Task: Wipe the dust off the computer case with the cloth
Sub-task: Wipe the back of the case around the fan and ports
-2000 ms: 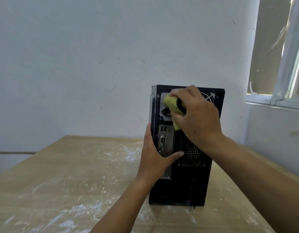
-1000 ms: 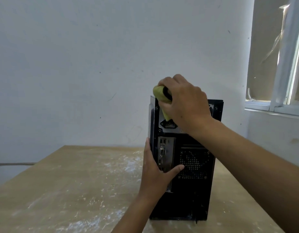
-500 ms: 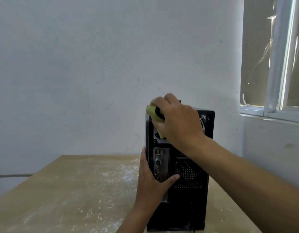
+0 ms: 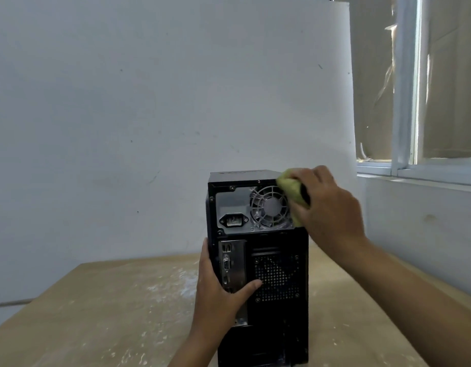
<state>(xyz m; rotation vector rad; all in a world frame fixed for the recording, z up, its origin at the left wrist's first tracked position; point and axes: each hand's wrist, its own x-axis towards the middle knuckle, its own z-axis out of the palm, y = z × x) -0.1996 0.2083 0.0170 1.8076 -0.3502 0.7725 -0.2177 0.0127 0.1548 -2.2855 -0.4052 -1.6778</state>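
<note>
On the dusty table point(image 4: 96, 313) the computer case point(image 4: 279, 327) stood up tall. The left hand point(image 4: 221, 290) gripped its left edge. By the fan point(image 4: 271, 207), the yellow cloth point(image 4: 291, 189) sat squeezed in the right hand point(image 4: 329, 210) at the top corner. I think the cloth could have caught in the fan's wires.

My left hand point(image 4: 218, 290) comes up from the bottom of the view on a bare forearm and clasps the left rear edge of the case point(image 4: 276, 327). Its thumb lies across the back panel, and its fingers are round the side, out of my sight. My right arm reaches in from the lower right, and my right hand point(image 4: 327, 205) grips the cloth point(image 4: 291, 188) in curled fingers, pressing it to the case's top right corner.
</note>
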